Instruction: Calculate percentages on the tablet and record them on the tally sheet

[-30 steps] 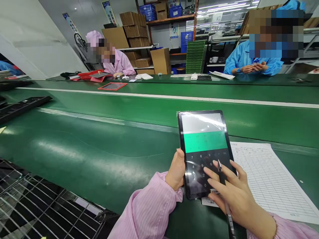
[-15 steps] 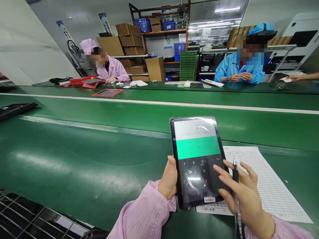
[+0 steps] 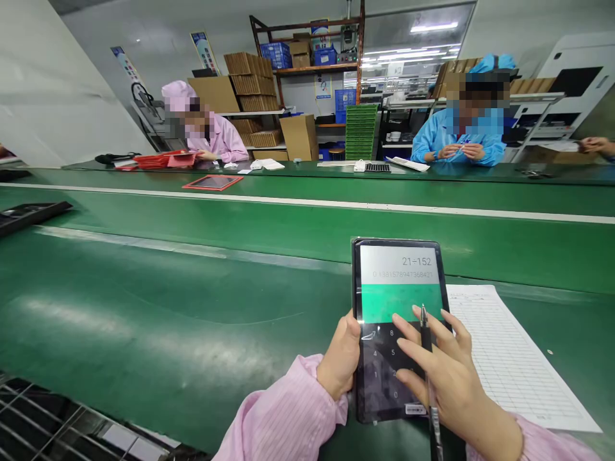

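My left hand [image 3: 339, 357] grips the left edge of a black tablet [image 3: 400, 296], which is tilted up above the green work surface. A calculator fills its screen, with 21÷152 and a long decimal showing. My right hand [image 3: 454, 374] hovers over the right half of the screen, fingers spread; whether a fingertip touches the glass I cannot tell. A pen [image 3: 434, 416] is tucked between those fingers, its tip pointing away from me. The hand covers part of the keypad. Right of the tablet lies a printed sheet with ruled rows [image 3: 516, 362], partly hidden by my right hand.
A raised green line [image 3: 288, 221] with a white strip crosses ahead. Beyond it sit one person in pink [image 3: 230, 137] and another in blue [image 3: 427, 134]. A red-framed panel [image 3: 214, 183] lies on the far side. A wire rack [image 3: 57, 422] is at lower left.
The tablet has shifted right and slightly down in view, now more upright. My right hand has moved left across the screen, over the middle keys. The pen stays between its fingers.
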{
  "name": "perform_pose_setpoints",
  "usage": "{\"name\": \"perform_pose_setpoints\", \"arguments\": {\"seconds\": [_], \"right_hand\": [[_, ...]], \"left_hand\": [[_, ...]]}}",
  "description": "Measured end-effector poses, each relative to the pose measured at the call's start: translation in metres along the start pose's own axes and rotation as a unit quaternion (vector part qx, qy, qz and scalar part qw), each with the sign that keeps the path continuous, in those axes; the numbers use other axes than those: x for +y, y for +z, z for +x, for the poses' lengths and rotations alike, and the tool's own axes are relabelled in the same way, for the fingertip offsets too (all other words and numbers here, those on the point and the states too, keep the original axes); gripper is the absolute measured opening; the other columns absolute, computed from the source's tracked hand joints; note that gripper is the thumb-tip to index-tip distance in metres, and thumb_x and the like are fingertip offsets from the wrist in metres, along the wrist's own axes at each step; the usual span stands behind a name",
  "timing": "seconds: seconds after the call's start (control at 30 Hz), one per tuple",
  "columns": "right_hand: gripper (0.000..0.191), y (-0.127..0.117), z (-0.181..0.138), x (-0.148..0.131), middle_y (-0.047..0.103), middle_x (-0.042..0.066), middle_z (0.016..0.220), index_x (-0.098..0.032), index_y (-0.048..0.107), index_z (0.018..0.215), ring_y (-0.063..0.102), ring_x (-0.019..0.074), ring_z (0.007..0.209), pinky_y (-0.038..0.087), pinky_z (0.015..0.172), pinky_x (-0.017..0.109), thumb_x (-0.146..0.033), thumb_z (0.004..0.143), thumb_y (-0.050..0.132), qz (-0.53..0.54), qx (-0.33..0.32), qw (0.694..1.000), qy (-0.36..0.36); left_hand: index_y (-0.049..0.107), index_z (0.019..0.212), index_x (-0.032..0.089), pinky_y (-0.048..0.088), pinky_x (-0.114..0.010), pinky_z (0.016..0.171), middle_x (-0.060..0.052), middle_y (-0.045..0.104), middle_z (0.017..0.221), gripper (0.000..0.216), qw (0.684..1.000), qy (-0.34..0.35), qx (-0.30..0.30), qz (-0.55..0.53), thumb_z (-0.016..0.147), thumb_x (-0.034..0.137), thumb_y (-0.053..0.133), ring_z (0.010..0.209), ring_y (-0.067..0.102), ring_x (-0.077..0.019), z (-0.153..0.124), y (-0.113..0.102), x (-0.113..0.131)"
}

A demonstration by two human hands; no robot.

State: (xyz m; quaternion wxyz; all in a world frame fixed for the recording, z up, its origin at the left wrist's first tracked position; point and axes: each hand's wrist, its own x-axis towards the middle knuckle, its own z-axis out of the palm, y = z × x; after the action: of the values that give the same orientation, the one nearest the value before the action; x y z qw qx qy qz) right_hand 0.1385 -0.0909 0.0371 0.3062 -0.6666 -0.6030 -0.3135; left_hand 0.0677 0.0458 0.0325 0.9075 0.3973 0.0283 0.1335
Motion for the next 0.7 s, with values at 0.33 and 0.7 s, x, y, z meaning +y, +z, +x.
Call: {"name": "perform_pose_setpoints", "arguments": {"seconds": [0.33,0.7], "right_hand": [[0.027,0.001,0.014,-0.01,0.067,0.012,0.105,-0.012,0.055,0.101,0.047,0.0317,0.115,0.024,0.1,0.053,-0.033,0.098,0.039,-0.017,-0.003,1.0,-0.002],[0.021,-0.016,0.003,0.011,0.066,0.013,0.104,-0.016,0.049,0.112,0.05,0.0263,0.112,0.033,0.093,0.045,-0.027,0.097,0.039,-0.004,0.108,0.993,0.052]], "left_hand": [[0.067,0.104,0.017,0.043,-0.041,0.093,-0.013,0.066,0.106,0.067,0.998,0.014,-0.044,0.041,0.066,0.071,0.056,0.098,0.061,-0.0292,-0.005,-0.002,-0.008],[0.066,0.107,0.012,0.043,-0.047,0.092,-0.018,0.064,0.109,0.074,0.996,-0.049,-0.064,-0.041,0.063,0.071,0.059,0.103,0.059,-0.0337,-0.003,-0.013,-0.003]]}}
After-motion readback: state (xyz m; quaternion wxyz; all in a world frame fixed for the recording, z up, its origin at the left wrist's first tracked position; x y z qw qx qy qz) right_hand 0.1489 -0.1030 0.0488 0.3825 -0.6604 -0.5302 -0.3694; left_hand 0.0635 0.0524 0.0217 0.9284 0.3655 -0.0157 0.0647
